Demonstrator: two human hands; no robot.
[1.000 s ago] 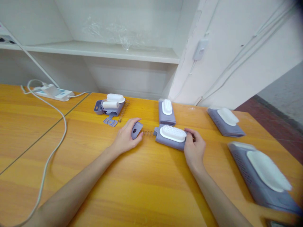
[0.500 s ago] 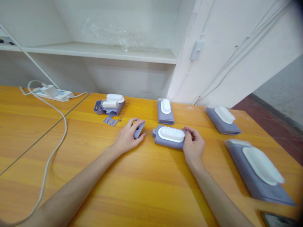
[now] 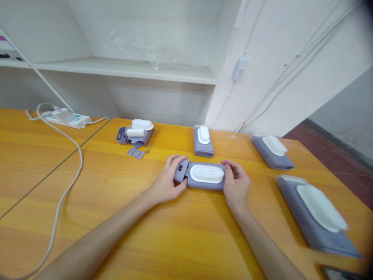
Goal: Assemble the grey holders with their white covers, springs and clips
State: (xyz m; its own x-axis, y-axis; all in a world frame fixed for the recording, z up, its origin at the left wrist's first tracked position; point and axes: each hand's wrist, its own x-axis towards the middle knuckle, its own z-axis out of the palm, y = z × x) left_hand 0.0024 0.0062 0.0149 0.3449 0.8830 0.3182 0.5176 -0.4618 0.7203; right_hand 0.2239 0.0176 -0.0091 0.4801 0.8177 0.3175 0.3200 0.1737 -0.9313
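Hands meet at centre frame on the orange worktop [image 3: 87, 186]. Left hand [image 3: 169, 182] curls around a small grey end cap [image 3: 180, 174], pressing it against the left end of a grey brush unit [image 3: 205, 177] with a white bristle pad. Right hand [image 3: 236, 182] grips the unit's right end, which its fingers hide. The joint between cap and unit is hard to make out. Lower right, a blurred similar unit [image 3: 317, 216] is cut off by the frame edge.
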